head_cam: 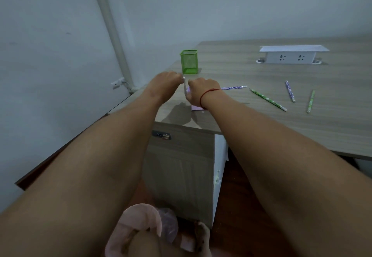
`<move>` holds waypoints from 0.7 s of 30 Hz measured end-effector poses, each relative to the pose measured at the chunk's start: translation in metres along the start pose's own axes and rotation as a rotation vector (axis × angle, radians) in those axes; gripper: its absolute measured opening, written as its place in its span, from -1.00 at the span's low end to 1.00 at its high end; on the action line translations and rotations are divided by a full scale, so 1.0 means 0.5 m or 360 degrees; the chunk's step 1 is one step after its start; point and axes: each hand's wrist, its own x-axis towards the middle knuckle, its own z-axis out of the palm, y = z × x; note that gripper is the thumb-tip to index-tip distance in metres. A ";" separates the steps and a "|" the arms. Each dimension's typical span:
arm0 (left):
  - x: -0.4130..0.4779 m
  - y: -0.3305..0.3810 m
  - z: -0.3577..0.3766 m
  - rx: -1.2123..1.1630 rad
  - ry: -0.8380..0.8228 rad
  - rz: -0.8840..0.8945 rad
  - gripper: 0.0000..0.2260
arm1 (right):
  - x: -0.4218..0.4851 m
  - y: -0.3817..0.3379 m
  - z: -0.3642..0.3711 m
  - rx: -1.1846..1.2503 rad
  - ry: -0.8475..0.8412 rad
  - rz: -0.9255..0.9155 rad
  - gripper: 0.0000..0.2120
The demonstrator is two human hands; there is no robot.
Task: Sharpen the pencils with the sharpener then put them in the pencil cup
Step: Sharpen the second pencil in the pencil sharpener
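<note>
**Purple pencil lying crosswise into the sharpener, both hands meeting over it**

The purple pencil [233,87] is lying roughly level, its long axis running left to right across the desk [261,120], with the eraser end pointing right and the other end disappearing behind the right hand [201,91]. That hand is closing over the pencil and over the top of the sharpener [196,107], a pale lilac block of which only the lower corner is showing beneath the wrist. The left hand [167,83] is reaching in from the other side, fingers pinching together on a thin white upright piece [184,86], probably the sharpener's crank; the grip itself is too small to be sure of.

So the pencil is feeding in from the right and the handle is sitting on the left, each nearer its own hand. The green mesh cup [189,62] is standing just behind the hands, looking empty, closest to the left hand.

Three more pencils are waiting well off to the right: a green one [268,100], another purple one [290,91] and a second green one [311,101], all nearer the right arm. A white socket box [289,55] is sitting further back.
</note>
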 end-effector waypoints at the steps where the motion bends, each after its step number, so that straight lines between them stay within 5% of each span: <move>1: -0.008 0.004 -0.002 -0.0025 0.0020 0.0004 -0.82 | -0.002 -0.001 0.000 -0.0007 0.0002 0.0000 -0.65; 21: -0.085 0.047 0.037 -0.0251 -0.0044 -0.0087 -0.81 | 0.007 0.003 0.008 0.0031 -0.0021 -0.0064 -0.67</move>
